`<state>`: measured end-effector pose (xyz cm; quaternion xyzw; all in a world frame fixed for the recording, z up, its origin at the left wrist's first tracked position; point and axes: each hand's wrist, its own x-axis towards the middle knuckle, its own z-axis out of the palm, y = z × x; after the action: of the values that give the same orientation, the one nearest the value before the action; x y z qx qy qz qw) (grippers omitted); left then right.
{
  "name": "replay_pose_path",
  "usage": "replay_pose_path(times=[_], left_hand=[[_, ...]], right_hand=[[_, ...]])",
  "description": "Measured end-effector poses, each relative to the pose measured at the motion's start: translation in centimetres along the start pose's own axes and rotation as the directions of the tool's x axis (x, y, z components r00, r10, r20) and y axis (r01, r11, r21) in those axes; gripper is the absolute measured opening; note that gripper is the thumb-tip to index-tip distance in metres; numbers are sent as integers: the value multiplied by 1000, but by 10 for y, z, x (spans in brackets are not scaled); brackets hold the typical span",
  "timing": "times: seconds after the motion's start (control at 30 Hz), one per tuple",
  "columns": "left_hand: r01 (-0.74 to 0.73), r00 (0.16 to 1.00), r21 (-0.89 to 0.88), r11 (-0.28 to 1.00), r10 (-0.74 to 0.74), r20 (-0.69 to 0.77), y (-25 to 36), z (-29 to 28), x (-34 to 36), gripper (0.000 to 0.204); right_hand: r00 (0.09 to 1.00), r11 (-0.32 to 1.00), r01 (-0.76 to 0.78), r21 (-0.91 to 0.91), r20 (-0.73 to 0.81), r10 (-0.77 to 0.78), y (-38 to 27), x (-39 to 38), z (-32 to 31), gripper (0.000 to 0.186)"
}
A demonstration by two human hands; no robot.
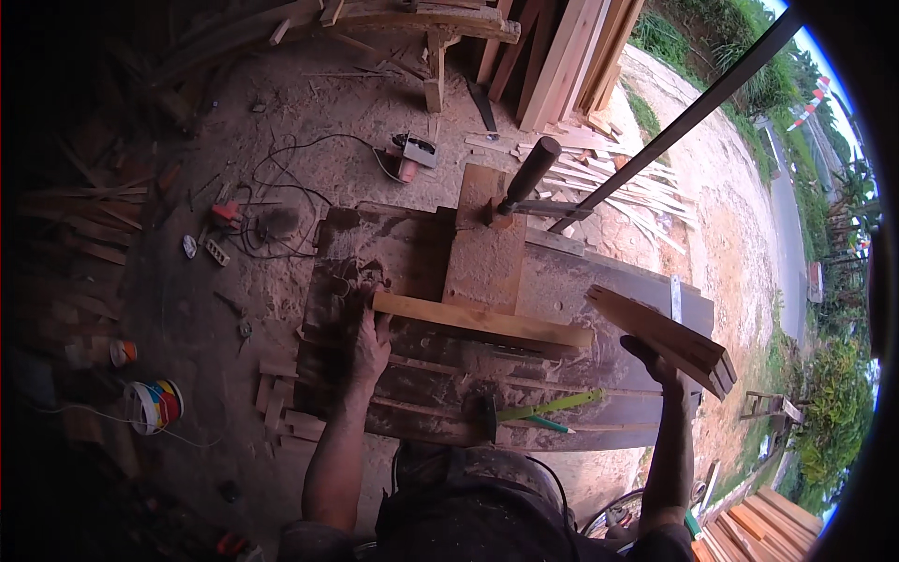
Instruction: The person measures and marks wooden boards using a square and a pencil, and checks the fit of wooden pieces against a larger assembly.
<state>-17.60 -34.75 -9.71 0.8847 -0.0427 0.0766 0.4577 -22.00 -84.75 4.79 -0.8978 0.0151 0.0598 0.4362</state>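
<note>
A dusty workbench (599,384) stands right in front of me. My left hand (371,337) is closed around the left end of a wooden strip (482,321), which lies crosswise on the bench against a wider board (482,248). Off the bench's right part, my right hand (655,363) grips a short wooden block (660,332) from below; it looks like pieces held together and is tilted down to the right. Nearer my body lie a try square (543,407) with a yellow-green blade and a green pencil (551,424).
A dark cylinder (532,173) rises from the wider board. On the floor beyond sits a corded power tool (409,157). Tall planks (562,66) lean at the back, near scattered offcuts (609,183). A paint bucket (154,406) stands at the left.
</note>
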Motion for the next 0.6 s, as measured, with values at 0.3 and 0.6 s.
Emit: replay_pose_path(times=[0.3, 0.6], left_hand=[[20, 1000, 52, 998, -20, 0, -9, 2, -2, 50], [97, 995, -38, 995, -96, 35, 5, -3, 4, 49]], right_hand=[[980, 995, 49, -87, 195, -32, -30, 39, 9, 56], [954, 994, 25, -105, 299, 7, -35, 44, 11, 50]])
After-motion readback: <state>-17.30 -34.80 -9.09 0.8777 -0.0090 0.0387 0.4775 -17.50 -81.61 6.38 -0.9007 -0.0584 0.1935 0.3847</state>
